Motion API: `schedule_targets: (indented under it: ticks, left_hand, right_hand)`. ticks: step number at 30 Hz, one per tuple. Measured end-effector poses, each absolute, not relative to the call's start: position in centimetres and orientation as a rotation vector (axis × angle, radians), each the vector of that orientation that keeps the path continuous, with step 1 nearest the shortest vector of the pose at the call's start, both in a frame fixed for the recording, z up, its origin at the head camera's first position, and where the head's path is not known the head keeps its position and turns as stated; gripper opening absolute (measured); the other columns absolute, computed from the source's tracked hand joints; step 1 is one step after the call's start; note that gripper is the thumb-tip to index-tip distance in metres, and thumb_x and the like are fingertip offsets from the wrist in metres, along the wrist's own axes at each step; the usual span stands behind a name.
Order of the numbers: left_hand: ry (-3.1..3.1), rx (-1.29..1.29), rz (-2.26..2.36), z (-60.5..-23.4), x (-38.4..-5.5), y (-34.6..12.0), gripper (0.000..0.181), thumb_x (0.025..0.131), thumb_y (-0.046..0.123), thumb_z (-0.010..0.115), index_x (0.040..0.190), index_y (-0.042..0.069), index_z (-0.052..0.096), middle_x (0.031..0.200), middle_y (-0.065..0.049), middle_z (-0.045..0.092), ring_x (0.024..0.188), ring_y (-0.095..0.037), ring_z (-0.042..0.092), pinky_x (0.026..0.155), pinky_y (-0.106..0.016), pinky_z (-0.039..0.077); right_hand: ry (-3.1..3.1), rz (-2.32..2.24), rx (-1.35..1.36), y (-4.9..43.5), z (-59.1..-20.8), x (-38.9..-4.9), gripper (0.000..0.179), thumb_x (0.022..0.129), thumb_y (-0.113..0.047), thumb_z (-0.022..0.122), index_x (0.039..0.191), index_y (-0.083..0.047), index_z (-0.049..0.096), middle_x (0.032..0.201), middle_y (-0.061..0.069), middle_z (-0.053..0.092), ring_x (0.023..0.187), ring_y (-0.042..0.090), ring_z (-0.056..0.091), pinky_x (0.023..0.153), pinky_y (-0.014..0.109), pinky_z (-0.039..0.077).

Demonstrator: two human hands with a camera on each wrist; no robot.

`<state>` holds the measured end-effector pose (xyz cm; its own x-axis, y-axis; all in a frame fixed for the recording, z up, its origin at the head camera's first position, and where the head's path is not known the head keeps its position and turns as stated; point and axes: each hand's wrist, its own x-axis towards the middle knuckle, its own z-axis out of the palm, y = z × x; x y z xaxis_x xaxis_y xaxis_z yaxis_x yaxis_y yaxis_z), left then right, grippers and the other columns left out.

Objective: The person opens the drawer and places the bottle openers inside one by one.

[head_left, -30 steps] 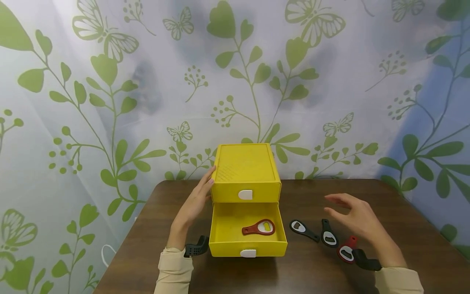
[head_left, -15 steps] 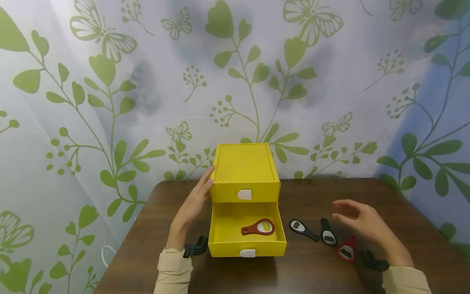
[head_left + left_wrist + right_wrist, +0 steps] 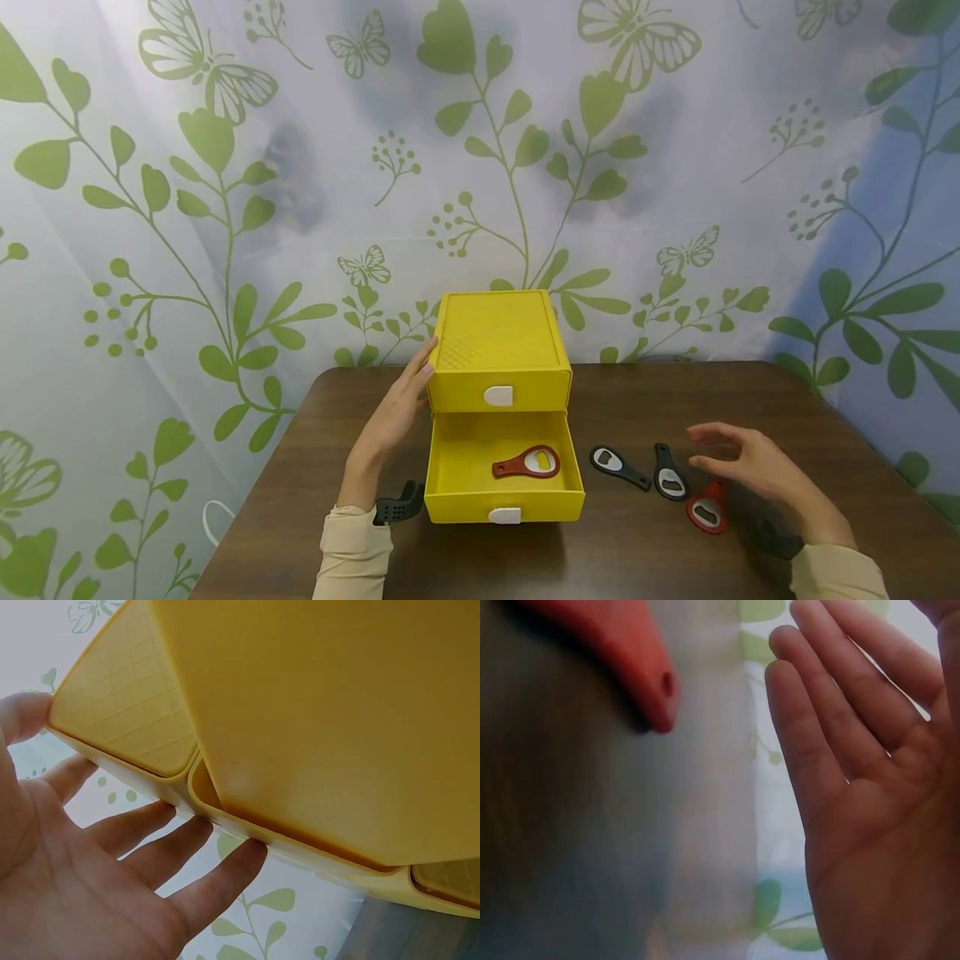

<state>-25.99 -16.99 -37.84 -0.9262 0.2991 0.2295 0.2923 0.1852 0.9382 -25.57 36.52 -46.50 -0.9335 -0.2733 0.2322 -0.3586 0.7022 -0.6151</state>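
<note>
A yellow two-drawer cabinet (image 3: 501, 332) stands on the table, its lower drawer (image 3: 457, 505) pulled out. Inside that drawer lies a red bottle opener (image 3: 517, 464). My left hand (image 3: 392, 418) rests along the cabinet's left side. In the left wrist view its fingertips (image 3: 251, 855) touch the yellow side wall, fingers spread and nearly straight. My right hand (image 3: 757, 462) hovers over the table, holding nothing. Just left of it lies another red bottle opener (image 3: 707, 510), whose handle end (image 3: 656, 697) shows in the right wrist view.
Two black bottle openers, one nearer the drawer (image 3: 618, 467) and one farther right (image 3: 669, 473), lie on the brown table (image 3: 637, 558). A leaf-patterned curtain (image 3: 675, 167) hangs behind. A white cable (image 3: 210, 521) loops at the table's left edge.
My right hand has moved to the right and slightly down, away from the black bottle openers. My left hand stays at the cabinet's side.
</note>
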Motion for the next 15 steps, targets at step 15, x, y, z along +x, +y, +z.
schedule_targets:
  ticks: [15]
  left_hand:
    - [2.403, 0.601, 1.911, -37.8, -25.8, -17.0, 0.06, 0.109, 0.057, 0.035, 0.164, 0.04, 0.018, 0.171, 0.01, 0.011, 0.159, -0.023, 0.013, 0.121, -0.067, 0.023]
  right_hand:
    - [-2.852, 1.124, 0.834, 37.8, -48.5, -26.0, 0.054, 0.085, -0.016, 0.086, 0.13, 0.005, 0.063, 0.121, 0.022, 0.069, 0.108, -0.008, 0.059, 0.086, 0.014, 0.052]
